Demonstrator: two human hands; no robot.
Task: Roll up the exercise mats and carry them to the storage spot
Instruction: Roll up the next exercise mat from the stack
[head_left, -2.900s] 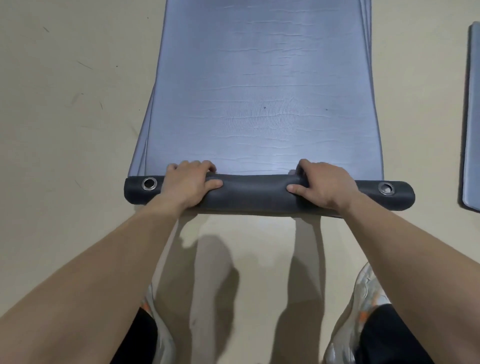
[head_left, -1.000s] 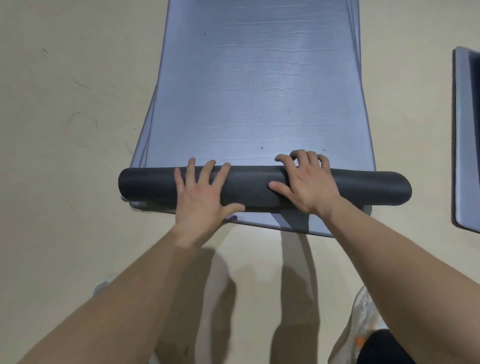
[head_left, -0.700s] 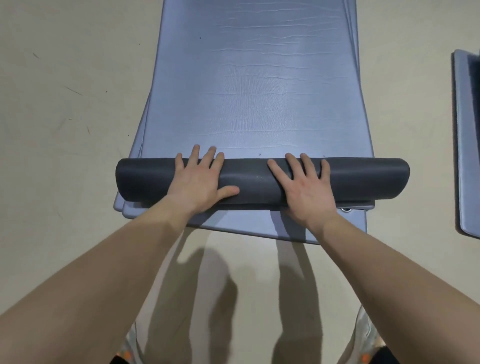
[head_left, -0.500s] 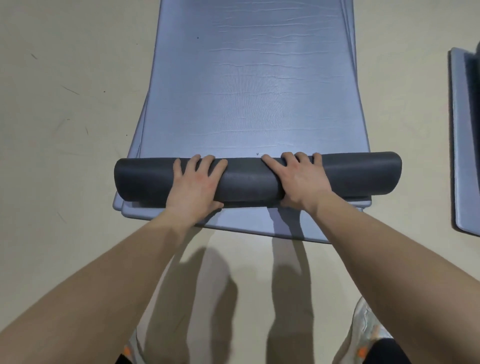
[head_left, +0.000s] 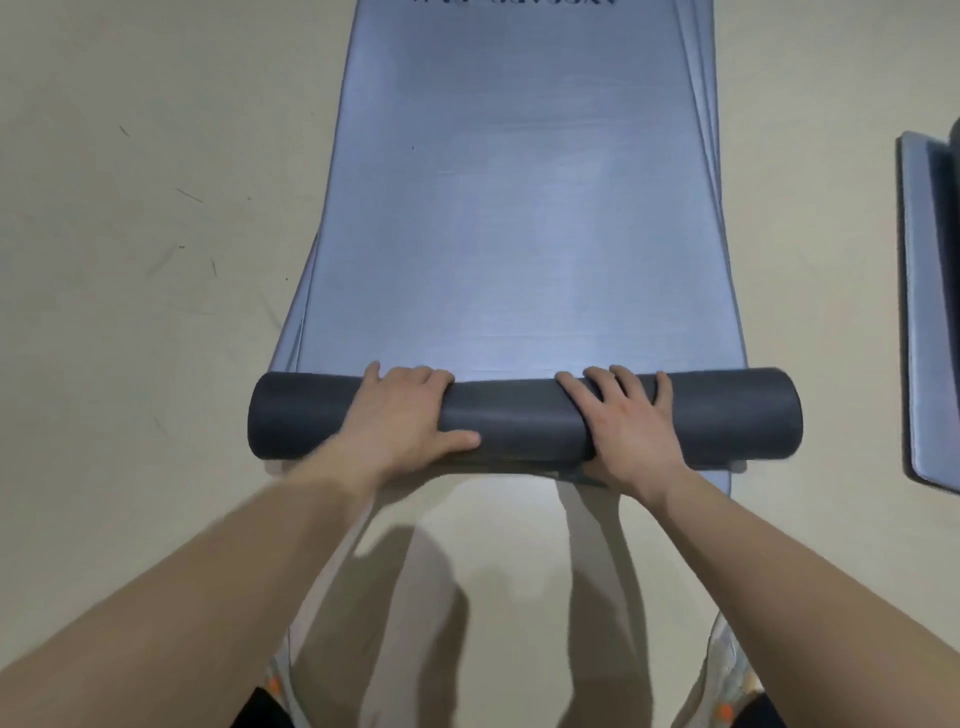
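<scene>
A blue-grey exercise mat (head_left: 524, 208) lies stretched away from me on the floor. Its near end is wound into a dark grey roll (head_left: 519, 421) lying crosswise. My left hand (head_left: 405, 415) presses on the roll left of centre, fingers curled over its far side. My right hand (head_left: 628, 421) lies flat on the roll right of centre, fingers spread. Under the top mat more mats of the same colour lie stacked; their edges (head_left: 298, 322) show along the left side and under the roll.
Another grey mat (head_left: 930, 322) lies flat at the right edge of view, with something dark on it. My shoes (head_left: 727, 680) stand at the bottom of the frame. The floor (head_left: 145, 260) is bare beige with small scuffs.
The roll has grown thicker and travelled away from me along the mat. The eyelets seen at its ends at first are now wound inside. Both hands moved forward with it.
</scene>
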